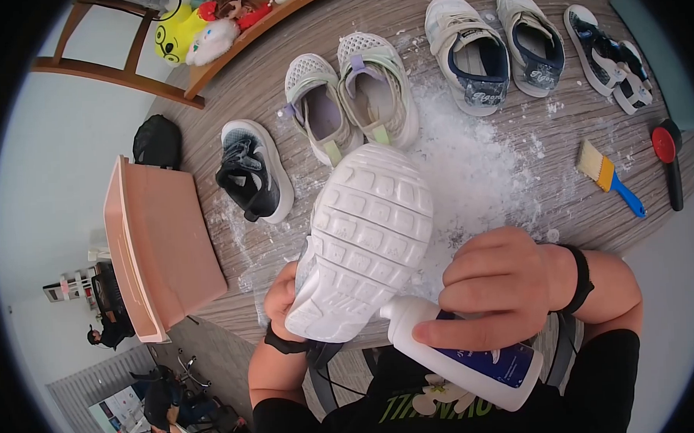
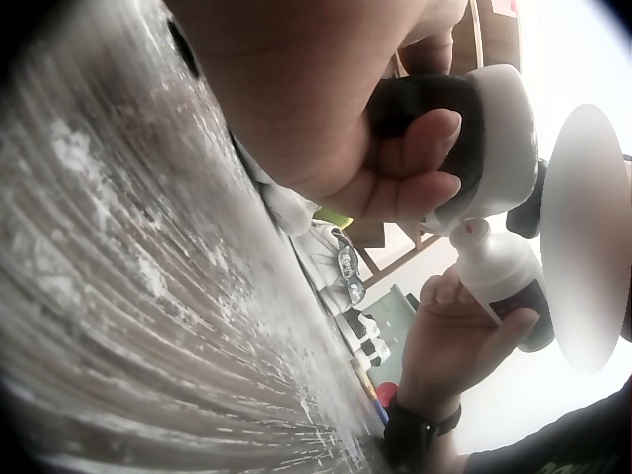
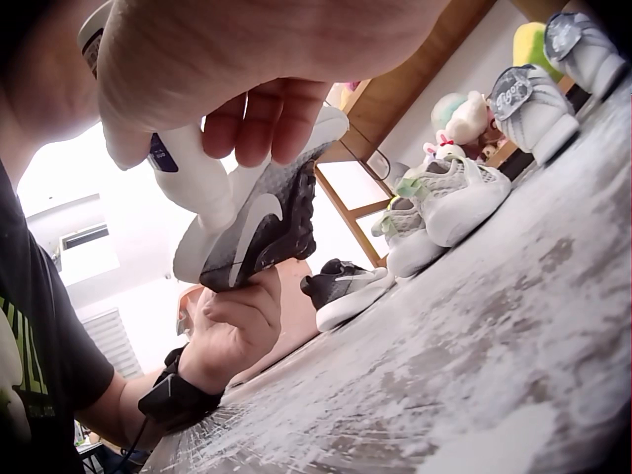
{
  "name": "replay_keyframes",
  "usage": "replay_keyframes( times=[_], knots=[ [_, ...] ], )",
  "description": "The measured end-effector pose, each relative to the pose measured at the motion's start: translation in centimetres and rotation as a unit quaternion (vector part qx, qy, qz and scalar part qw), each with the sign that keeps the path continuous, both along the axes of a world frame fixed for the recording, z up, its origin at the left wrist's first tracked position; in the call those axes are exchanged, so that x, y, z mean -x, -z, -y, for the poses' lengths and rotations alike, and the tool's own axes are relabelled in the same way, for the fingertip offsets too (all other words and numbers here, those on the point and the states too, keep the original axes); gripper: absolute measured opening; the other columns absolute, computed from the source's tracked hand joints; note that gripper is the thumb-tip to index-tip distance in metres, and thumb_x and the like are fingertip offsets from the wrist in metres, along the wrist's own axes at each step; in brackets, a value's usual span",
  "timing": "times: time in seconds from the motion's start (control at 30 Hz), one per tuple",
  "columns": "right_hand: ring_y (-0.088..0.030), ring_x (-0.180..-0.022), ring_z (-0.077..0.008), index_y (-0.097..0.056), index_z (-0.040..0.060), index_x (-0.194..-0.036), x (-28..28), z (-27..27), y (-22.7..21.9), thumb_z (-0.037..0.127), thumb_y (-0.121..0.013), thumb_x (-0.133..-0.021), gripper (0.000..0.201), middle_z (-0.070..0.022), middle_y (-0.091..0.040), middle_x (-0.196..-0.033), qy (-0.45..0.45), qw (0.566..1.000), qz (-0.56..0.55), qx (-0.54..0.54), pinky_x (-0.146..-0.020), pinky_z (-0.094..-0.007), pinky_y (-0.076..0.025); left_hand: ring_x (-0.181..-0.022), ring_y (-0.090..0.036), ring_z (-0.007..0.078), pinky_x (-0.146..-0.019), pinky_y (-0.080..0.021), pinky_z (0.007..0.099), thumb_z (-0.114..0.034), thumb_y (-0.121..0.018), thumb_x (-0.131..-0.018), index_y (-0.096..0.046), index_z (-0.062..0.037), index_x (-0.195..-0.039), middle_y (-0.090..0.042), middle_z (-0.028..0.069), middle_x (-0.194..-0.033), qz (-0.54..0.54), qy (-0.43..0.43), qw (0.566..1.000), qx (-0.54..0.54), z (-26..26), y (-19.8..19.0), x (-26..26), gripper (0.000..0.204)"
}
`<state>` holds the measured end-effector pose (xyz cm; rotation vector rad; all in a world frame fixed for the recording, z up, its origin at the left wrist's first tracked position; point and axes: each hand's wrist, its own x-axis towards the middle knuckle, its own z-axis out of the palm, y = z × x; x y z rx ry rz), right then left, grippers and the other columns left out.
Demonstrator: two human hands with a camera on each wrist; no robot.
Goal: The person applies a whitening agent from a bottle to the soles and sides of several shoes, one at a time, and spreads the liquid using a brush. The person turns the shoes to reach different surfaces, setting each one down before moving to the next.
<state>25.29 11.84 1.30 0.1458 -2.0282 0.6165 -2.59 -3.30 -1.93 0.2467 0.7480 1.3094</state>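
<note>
My left hand grips a dark grey sneaker by its upper, with its white treaded sole turned up towards the head camera. A pale swoosh shows on the side of this sneaker in the right wrist view. In my right hand is a white plastic bottle with a dark blue label, gripped round its body and tilted. Its narrow nozzle sits right at the edge of the sole near the heel. Below the shoe, the wood-grain table is smeared with white foam or powder.
The matching dark sneaker stands at left. Beyond are a mint-and-lilac pair, a beige-and-navy pair and black-and-white sandals. A blue-handled brush and a red-and-black scrubber lie at right. A pink bin stands left.
</note>
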Motion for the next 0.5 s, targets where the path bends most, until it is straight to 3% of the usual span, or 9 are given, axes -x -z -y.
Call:
replay_keyframes(
  times=[0.33,0.5],
  knots=[
    [-0.052,-0.060,-0.0129,-0.071,0.0107,-0.113,-0.3,-0.6,0.3,0.015,-0.066,-0.074,0.039,0.0030,-0.050,-0.073,0.030,0.999,0.037,-0.004,-0.048,-0.0259,-0.039,-0.111,-0.066,0.0323,-0.098,-0.050,0.0404,-0.046,-0.068,-0.082,-0.053,0.0127,-0.131,-0.066,0.0232,-0.121,-0.124,-0.014,0.992,0.019,-0.2,-0.8,-0.7,0.078],
    [-0.054,-0.059,-0.0147,-0.071,0.0100,-0.113,-0.3,-1.1,0.7,0.018,-0.064,-0.075,0.039,0.0022,-0.052,-0.073,0.032,0.999,0.040,0.012,-0.048,-0.0273,-0.040,-0.113,-0.065,0.0293,-0.101,-0.048,0.0403,-0.044,-0.072,-0.085,-0.053,0.0100,-0.133,-0.064,0.0200,-0.126,-0.191,0.020,0.976,-0.104,0.1,-1.0,-1.0,0.075]
  ],
)
